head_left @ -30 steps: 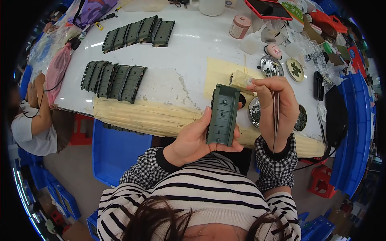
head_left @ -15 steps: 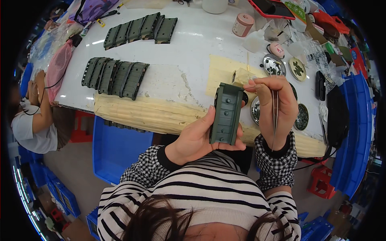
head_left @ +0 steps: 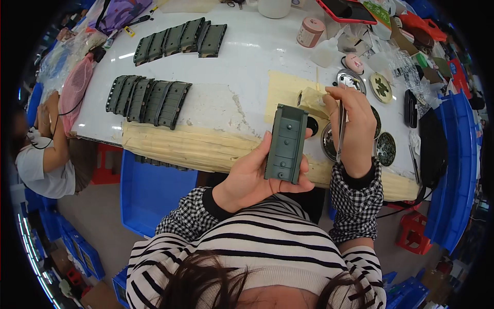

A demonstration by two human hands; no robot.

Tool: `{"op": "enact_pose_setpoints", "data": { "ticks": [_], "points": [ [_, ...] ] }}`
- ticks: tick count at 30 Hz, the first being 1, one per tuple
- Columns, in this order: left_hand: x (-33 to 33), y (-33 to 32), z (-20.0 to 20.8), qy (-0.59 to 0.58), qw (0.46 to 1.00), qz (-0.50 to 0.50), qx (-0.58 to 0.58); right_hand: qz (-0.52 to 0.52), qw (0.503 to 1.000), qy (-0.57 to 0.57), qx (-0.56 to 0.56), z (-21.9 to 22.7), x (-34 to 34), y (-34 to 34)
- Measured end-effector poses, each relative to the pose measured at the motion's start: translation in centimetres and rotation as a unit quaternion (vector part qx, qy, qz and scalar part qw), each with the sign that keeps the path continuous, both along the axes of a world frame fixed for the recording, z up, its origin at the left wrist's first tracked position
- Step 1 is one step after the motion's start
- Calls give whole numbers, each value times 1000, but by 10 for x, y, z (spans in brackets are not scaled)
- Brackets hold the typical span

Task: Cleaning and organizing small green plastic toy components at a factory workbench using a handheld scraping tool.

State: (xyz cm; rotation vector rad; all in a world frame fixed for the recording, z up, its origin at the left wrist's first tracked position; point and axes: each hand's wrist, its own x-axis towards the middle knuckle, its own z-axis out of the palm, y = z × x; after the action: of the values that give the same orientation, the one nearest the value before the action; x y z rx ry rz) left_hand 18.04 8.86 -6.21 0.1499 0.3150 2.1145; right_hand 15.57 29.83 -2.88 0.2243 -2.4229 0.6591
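Dishes [head_left: 386, 149] of small parts sit beside right hand [head_left: 355, 129] holding tweezers [head_left: 340, 129].

A black-and-white striped top, black-and-white checked cuffs at both wrists, and dark hair.

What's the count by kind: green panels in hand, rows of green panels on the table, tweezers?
Green panel in left hand: 1
Panel rows on table: 2, near row and far row
Tweezers in right hand: 1
Total: 4
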Motion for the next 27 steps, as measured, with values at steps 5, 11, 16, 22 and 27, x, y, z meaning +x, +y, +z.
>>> {"op": "enact_pose_setpoints", "data": {
  "ticks": [5, 11, 16, 22, 27],
  "points": [
    [1, -2, 0, 12, 999, 31, -20, -32, 999, 26, -26, 19, 17, 17],
    [2, -5, 1, 80, 993, 70, -58, -122, 981, -104, -110, 23, 42, 77],
    [1, -1, 15, 181, 943, 89, -266, -90, 978, -187, -11, 2, 34, 93],
    [5, 3, 7, 252, 898, 200, -300, -98, 965, -245, -7, -6, 21, 93],
    [4, 2, 2, 292, 884, 225, -288, -94, 971, -217, 37, -8, 19, 93]
  ]
}}
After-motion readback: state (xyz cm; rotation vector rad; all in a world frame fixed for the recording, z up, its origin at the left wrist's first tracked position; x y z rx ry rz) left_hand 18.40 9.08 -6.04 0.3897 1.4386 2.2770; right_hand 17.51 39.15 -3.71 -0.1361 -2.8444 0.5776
